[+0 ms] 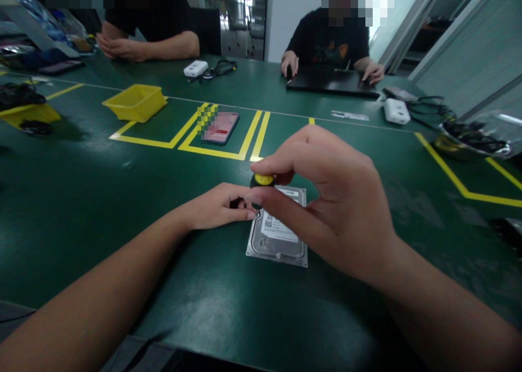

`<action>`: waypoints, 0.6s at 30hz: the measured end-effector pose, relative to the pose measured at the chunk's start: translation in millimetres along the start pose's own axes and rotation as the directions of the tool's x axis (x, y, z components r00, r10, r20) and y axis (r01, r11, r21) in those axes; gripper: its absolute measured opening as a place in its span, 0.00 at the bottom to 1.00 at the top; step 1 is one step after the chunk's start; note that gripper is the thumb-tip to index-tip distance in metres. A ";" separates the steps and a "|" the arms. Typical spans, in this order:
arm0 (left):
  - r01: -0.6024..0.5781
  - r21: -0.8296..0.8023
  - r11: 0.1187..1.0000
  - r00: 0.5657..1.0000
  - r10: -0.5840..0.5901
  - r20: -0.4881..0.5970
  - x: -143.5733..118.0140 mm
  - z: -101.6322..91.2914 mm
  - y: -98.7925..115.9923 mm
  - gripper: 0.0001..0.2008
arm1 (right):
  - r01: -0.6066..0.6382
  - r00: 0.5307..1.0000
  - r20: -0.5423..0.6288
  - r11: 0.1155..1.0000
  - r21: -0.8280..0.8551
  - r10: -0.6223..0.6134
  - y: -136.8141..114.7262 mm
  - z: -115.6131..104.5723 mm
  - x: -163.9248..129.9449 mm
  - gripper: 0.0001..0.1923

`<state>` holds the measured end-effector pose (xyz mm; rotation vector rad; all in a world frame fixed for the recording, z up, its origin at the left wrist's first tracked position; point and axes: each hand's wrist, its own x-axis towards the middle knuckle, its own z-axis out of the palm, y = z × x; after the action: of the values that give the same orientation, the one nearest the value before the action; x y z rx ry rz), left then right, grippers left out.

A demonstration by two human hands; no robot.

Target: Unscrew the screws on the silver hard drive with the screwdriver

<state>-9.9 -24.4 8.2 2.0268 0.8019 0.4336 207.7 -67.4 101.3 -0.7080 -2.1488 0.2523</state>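
A silver hard drive (277,240) with a white label lies flat on the green table (81,209) in front of me. My right hand (326,203) is raised over it, its thumb and fingers closed on the yellow-and-black top of a screwdriver (262,180) that stands upright at the drive's left far corner. My left hand (222,206) rests on the table at the drive's left edge, fingertips pinched around the screwdriver's lower part, which is mostly hidden.
A phone (220,127) lies inside yellow tape lines (253,135). A yellow bin (136,101) sits far left. Two people sit across the table, one with hands on a black laptop (332,82). White chargers (396,111), cables and a bowl (468,141) are at the right.
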 end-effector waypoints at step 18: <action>0.083 0.053 0.995 0.997 -0.083 0.002 -2.9 0.8 -5.6 0.14 | 0.007 1.000 0.002 0.994 0.105 -0.007 0.6 -3.6 -0.9 0.13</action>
<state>-13.7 -24.7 3.1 2.0344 0.9005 0.3644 211.2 -67.7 102.8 -0.6400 -2.1234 0.3596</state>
